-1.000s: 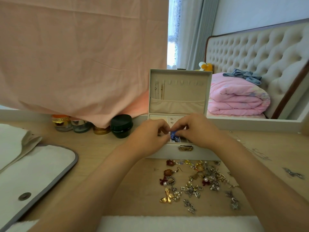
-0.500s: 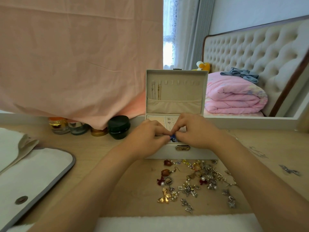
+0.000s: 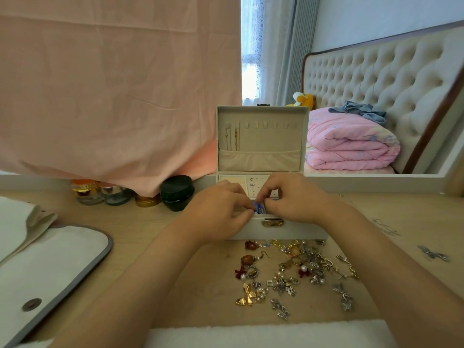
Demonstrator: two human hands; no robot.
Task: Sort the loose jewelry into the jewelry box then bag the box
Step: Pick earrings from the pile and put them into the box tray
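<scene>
Box (image 3: 261, 146) open on worktop (image 3: 150, 247), left hand (image 3: 221, 209) and right hand (image 3: 293, 197) both pinching blue piece (image 3: 258, 205) over it, loose jewelry (image 3: 293, 270) in front

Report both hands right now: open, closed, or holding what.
Left hand: closed, pinching the blue jewelry piece above the jewelry box.
Right hand: closed, pinching the same blue jewelry piece.

On the table (image 3: 155, 234), the jewelry box (image 3: 261, 146) stands at twelve o'clock; loose jewelry (image 3: 288, 272) lies just before it at five, jars (image 3: 113, 194) at ten, the bag (image 3: 50, 267) at eight.
</scene>
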